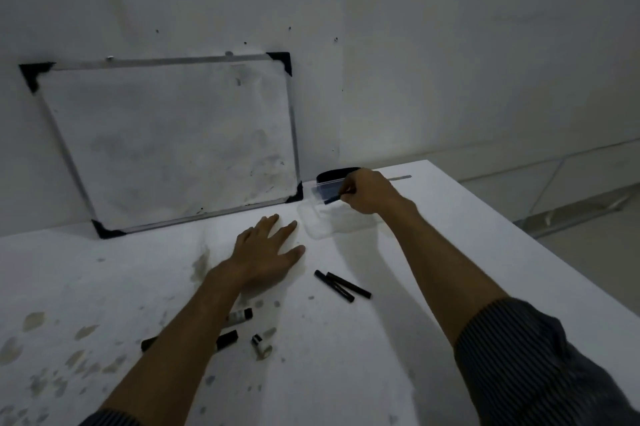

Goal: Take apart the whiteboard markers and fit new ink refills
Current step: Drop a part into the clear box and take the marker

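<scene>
**Right hand is taking a refill from the clear box**

The right hand (367, 192) is reaching far forward and is pinching a thin dark blue stick, probably a new ink refill (331, 199), between thumb and fingertips. It is holding the stick over a clear plastic box (320, 230) that is lying just under the hand, with the clear lid (327, 188) standing up behind; I think the refills are being kept there so they stay clean and together.

The left hand (265, 252) is lying flat and empty on the table (398, 339), fingers spread, probably for support during the reach.

Two black sticks (343, 285) are lying side by side between the two forearms, near the right one. Marker parts (239, 316) are waiting close to the left forearm, partly hidden under it, ready for fitting.
</scene>
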Action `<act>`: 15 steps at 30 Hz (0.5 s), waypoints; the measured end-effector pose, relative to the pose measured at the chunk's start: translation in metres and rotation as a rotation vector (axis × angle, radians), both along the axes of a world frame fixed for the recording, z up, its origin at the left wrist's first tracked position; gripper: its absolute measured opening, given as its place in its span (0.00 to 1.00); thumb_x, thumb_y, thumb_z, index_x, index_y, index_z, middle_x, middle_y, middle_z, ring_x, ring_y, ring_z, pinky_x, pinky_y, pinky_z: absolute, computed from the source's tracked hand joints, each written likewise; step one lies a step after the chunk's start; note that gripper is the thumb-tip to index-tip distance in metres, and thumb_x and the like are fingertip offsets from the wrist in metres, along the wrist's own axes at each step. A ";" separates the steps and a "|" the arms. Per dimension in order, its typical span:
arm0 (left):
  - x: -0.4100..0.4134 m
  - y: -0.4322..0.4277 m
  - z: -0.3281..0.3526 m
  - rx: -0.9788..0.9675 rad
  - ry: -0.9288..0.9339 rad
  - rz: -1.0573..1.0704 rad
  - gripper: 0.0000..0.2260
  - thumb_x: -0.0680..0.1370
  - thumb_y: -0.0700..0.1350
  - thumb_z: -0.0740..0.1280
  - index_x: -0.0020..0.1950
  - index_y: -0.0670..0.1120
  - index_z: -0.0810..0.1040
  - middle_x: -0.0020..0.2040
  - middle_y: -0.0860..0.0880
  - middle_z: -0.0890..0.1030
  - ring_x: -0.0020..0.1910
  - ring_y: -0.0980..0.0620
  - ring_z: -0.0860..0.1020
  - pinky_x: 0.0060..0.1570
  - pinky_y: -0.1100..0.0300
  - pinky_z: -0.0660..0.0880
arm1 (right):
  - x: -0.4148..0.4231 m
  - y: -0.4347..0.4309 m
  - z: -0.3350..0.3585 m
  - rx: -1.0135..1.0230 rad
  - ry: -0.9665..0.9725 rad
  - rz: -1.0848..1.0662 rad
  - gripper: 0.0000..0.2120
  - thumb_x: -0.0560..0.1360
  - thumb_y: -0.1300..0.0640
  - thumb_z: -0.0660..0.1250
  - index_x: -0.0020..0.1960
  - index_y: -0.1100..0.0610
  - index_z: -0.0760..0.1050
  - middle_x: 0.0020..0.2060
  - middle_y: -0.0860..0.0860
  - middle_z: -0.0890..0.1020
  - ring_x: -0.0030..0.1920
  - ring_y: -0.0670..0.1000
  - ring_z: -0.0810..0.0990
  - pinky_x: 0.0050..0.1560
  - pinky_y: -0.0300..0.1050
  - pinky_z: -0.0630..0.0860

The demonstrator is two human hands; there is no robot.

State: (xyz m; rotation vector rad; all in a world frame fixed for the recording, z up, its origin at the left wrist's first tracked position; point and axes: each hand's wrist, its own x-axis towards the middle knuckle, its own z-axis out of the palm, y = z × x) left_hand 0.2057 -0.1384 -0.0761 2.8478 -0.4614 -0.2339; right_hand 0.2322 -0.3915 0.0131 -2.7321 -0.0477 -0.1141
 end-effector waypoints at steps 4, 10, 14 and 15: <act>0.006 0.000 -0.002 0.006 0.012 -0.008 0.32 0.82 0.68 0.51 0.84 0.61 0.48 0.86 0.51 0.42 0.84 0.49 0.40 0.79 0.47 0.39 | 0.026 0.002 -0.010 -0.092 0.162 -0.012 0.15 0.73 0.50 0.72 0.58 0.55 0.84 0.55 0.55 0.85 0.56 0.58 0.82 0.60 0.52 0.79; 0.005 0.001 0.002 -0.014 0.026 -0.023 0.32 0.83 0.68 0.52 0.84 0.60 0.48 0.86 0.51 0.42 0.84 0.49 0.40 0.79 0.46 0.39 | 0.031 0.004 -0.015 -0.033 0.165 -0.082 0.15 0.71 0.51 0.74 0.56 0.55 0.83 0.54 0.56 0.84 0.57 0.59 0.82 0.59 0.50 0.78; -0.002 0.006 0.032 -0.212 0.128 0.012 0.28 0.84 0.63 0.57 0.82 0.55 0.62 0.85 0.48 0.55 0.83 0.47 0.55 0.78 0.48 0.53 | -0.002 0.011 0.001 0.210 0.015 -0.106 0.12 0.75 0.54 0.72 0.56 0.56 0.85 0.52 0.54 0.87 0.54 0.55 0.83 0.51 0.44 0.78; -0.005 0.011 0.041 -0.337 0.140 0.044 0.26 0.84 0.62 0.59 0.80 0.53 0.67 0.83 0.48 0.62 0.80 0.47 0.62 0.74 0.51 0.59 | -0.019 0.016 0.004 0.292 -0.038 -0.099 0.11 0.76 0.54 0.71 0.57 0.55 0.85 0.52 0.52 0.87 0.53 0.52 0.83 0.47 0.39 0.76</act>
